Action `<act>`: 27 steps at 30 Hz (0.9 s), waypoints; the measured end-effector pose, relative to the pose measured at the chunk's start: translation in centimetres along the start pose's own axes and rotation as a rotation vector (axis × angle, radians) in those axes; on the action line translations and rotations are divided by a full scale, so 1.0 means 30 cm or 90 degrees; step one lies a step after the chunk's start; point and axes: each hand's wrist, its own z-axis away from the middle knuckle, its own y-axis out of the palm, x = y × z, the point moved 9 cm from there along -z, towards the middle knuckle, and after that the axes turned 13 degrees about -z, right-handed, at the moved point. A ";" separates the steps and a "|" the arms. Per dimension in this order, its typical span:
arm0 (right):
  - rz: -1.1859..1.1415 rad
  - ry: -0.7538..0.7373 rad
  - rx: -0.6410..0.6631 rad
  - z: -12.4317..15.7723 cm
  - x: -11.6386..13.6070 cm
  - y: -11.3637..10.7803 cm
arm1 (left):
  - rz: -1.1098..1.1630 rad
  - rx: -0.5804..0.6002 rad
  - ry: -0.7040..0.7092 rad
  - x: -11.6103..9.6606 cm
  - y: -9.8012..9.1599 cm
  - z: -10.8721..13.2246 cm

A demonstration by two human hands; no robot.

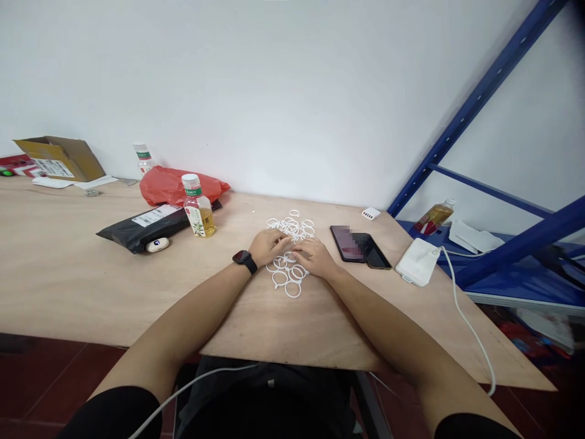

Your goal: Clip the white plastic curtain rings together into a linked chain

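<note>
Several white plastic rings (293,288) lie on the wooden table (256,329), some in a pile beyond my hands and others nearer to me. My left hand (269,246), with a black watch (245,261) on its wrist, rests at the left side of the rings. From the right, my right hand (314,256) reaches over them, its fingertips close to those of my left hand. The fingers of both hands are bent and close together among the rings. Whether either hand grips a ring is too small to make out.
Two phones (350,244) and a white power adapter (418,262) with a cable lie to the right. On the left are a drink bottle (199,213), a black package (137,235), a red bag (167,186) and a cardboard box (77,158). A blue rack (484,79) stands right.
</note>
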 end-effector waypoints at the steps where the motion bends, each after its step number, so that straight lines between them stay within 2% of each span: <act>1: 0.007 0.008 -0.014 0.000 -0.010 -0.014 | -0.007 0.000 -0.015 0.009 0.000 0.001; 5: 0.086 0.157 -0.125 0.020 -0.133 -0.112 | -0.020 0.071 -0.011 0.011 0.049 0.008; 9: 0.203 0.307 -0.042 0.050 -0.249 -0.130 | -0.019 0.158 0.064 -0.033 0.100 0.019; 12: 0.251 0.370 0.014 0.066 -0.277 -0.122 | -0.010 0.187 0.071 -0.048 0.107 0.023; 22: 0.188 0.346 -0.001 0.053 -0.253 -0.066 | 0.056 0.194 -0.018 -0.013 0.103 0.027; 24: 0.180 0.334 -0.035 0.051 -0.256 -0.084 | 0.048 0.179 -0.022 -0.007 0.100 0.024; 27: 0.175 0.302 -0.158 0.051 -0.240 -0.150 | 0.032 0.146 -0.021 -0.002 0.092 0.020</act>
